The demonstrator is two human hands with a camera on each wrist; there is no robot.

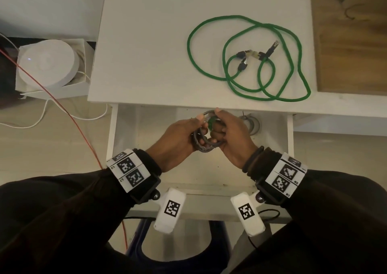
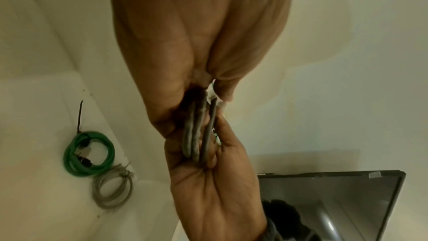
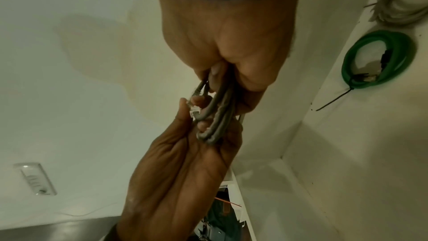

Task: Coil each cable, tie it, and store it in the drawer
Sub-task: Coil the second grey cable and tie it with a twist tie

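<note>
My left hand [image 1: 180, 136] and right hand [image 1: 231, 136] both gripped the coiled grey cable [image 1: 206, 146], fingers curled round its loops, above the open drawer [image 1: 129, 131].

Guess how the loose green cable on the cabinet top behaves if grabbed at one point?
The green cable lies in slack, overlapping loops, so probably floppy: the rest would trail. Its braided-looking jacket likely grips well. Its plug ends may swing and snag.
</note>
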